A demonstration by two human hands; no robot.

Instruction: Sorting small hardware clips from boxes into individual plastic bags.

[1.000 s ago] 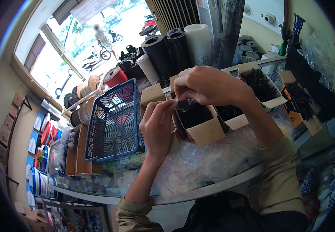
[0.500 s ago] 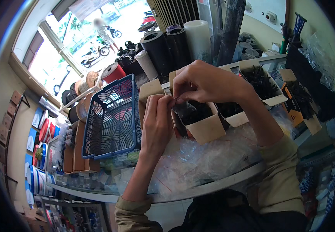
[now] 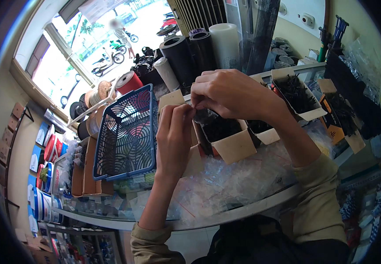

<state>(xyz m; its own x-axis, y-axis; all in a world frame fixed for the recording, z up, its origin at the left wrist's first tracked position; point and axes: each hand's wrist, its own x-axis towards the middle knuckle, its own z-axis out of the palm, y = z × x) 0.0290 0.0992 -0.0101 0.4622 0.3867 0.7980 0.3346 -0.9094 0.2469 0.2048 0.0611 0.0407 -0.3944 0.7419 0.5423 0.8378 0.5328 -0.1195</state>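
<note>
A small clear plastic bag (image 3: 205, 116) with something dark in it hangs between my hands. My left hand (image 3: 174, 132) pinches its upper left edge, fingers closed. From the other side, my right hand (image 3: 232, 93) curls in with its fingertips pressed together at the bag's top, close to the left fingers. The fingertips partly hide the bag's upper edge. Just below and right of it stands an open cardboard box (image 3: 234, 149) holding small black pieces (image 3: 222, 130), too dark to name. A heap of clear plastic bags (image 3: 232, 182) lies on the counter in front of the box.
Left of my hands stands a blue plastic basket (image 3: 152, 127). More open boxes of black pieces (image 3: 294, 92) line the counter to the right. Dark and white rolls (image 3: 176, 57) stand behind. The glass counter's metal edge (image 3: 243, 210) curves near my body.
Both hands have shifted slightly left with the bag. The right hand has turned a little, its fingertips now tighter against the left ones. Outside, the person has moved slightly right.
</note>
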